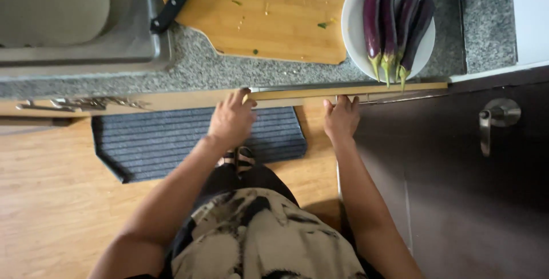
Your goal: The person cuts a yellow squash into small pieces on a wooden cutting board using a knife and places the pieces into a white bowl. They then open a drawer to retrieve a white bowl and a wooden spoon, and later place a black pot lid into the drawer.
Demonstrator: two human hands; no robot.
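My left hand (231, 117) rests with its fingertips against the front edge of a wooden drawer or cabinet front (354, 91) just under the granite counter (189, 67). My right hand (341, 117) touches the same wooden edge a little further right, fingers curled over it. Neither hand holds a loose object. On the counter above, a white plate (350, 33) carries several long purple eggplants (389, 16). Beside it lies a wooden cutting board (286, 21) with green vegetable scraps and a black-handled knife (171, 5).
A steel sink (86, 44) fills the upper left. A grey ribbed mat (171, 141) lies on the wooden floor below the counter. A dark door with a metal lever handle (496, 120) stands at the right. Metal drawer handles (74, 104) show at left.
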